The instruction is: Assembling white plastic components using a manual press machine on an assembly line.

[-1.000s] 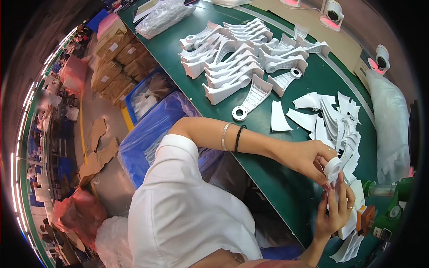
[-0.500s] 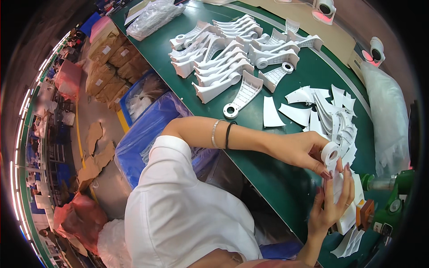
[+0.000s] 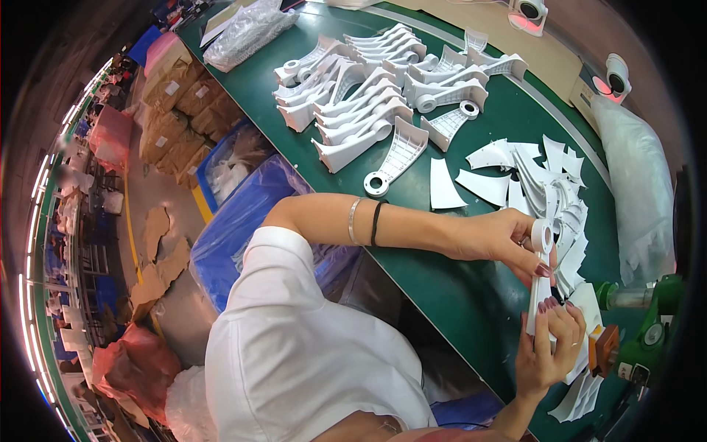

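1 white bracket [image 3: 539, 289] is above the green tabletop [image 3: 442, 295]: the left hand [image 3: 501, 239] pinches it below the ring [image 3: 537, 233], the right hand [image 3: 552, 342] is closed on its other end. We see it turned compared with before, its narrow edge more toward us, so we judge another side is being handled. Upper left of the bracket lie similar brackets [image 3: 353, 131]; to its right, loose panels [image 3: 554, 200] and the green machine [image 3: 639, 346] limit the room.

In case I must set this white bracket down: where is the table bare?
Widest: the green table below the left forearm and left of the right hand. Smaller: between the white brackets and the curved panels. Crowded: inside both groups.
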{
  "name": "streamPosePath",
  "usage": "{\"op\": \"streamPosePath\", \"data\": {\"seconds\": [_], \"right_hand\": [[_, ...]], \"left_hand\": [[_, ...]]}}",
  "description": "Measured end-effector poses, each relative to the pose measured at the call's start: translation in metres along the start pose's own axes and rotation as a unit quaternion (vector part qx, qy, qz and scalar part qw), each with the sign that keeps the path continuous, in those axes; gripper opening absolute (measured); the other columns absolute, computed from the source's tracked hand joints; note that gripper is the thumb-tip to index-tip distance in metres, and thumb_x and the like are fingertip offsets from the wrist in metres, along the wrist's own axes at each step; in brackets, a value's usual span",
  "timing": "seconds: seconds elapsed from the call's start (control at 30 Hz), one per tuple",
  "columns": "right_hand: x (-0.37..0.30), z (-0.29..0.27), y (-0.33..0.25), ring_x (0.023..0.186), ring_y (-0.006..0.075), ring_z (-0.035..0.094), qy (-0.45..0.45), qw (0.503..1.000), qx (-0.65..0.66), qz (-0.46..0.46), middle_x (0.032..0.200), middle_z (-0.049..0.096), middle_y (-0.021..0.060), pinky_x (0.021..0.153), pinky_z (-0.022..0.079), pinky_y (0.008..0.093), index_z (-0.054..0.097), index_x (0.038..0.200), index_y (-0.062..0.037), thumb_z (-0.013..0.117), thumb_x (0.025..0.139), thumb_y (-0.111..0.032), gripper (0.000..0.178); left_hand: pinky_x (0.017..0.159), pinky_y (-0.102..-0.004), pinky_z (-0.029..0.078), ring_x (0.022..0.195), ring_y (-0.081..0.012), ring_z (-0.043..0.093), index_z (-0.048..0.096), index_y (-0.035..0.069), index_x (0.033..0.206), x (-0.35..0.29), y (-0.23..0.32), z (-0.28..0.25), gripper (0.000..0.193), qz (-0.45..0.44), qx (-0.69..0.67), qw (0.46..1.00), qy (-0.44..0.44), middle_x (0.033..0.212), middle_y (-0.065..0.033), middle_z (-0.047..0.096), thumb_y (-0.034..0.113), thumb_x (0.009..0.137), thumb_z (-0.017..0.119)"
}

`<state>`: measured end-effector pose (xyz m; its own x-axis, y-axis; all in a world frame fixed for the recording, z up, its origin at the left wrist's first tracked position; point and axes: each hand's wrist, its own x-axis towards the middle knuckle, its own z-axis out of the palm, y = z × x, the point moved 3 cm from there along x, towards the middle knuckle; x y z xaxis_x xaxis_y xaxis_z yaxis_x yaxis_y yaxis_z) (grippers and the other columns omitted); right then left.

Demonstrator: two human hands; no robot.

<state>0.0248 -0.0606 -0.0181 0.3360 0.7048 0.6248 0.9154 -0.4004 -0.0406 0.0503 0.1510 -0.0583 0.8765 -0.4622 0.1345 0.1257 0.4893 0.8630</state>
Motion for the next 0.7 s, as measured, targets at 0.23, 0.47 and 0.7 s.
{"op": "streamPosePath", "data": {"seconds": [0.23,0.47,0.7], "right_hand": [[-0.021,-0.014,0.011,0.095,0.0276,0.067,-0.02,0.996,-0.081,-0.01,0.096,0.065,0.0077,0.09,0.05,0.0508,0.065,0.099,-0.0083,0.077,0.077,0.005,0.028],[-0.066,-0.02,0.028,0.105,0.0284,0.064,-0.015,0.977,-0.214,-0.015,0.105,0.067,0.0052,0.093,0.049,0.048,0.066,0.106,-0.0086,0.078,0.083,-0.004,0.026],[-0.086,-0.026,0.053,0.115,0.0337,0.06,-0.023,0.978,-0.204,0.032,0.114,0.067,0.0091,0.099,0.047,0.0471,0.067,0.106,-0.0045,0.077,0.085,-0.011,0.023]], "left_hand": [[0.087,-0.027,0.056,0.098,-0.0132,0.068,0.062,-0.001,0.112,0.005,0.0,0.006,0.03,0.019,0.108,0.994,-0.003,0.105,-0.0099,0.07,0.012,0.087,0.075],[0.071,-0.0382,0.052,0.077,-0.0252,0.064,0.064,0.004,0.103,0.019,-0.01,0.018,0.036,0.233,0.465,0.854,-0.015,0.092,-0.0079,0.067,0.031,0.083,0.078],[0.087,-0.0408,0.047,0.106,-0.0318,0.054,0.066,0.004,0.098,0.052,-0.035,0.037,0.037,0.262,0.55,0.791,-0.043,0.111,-0.0134,0.061,0.034,0.08,0.078]]}}
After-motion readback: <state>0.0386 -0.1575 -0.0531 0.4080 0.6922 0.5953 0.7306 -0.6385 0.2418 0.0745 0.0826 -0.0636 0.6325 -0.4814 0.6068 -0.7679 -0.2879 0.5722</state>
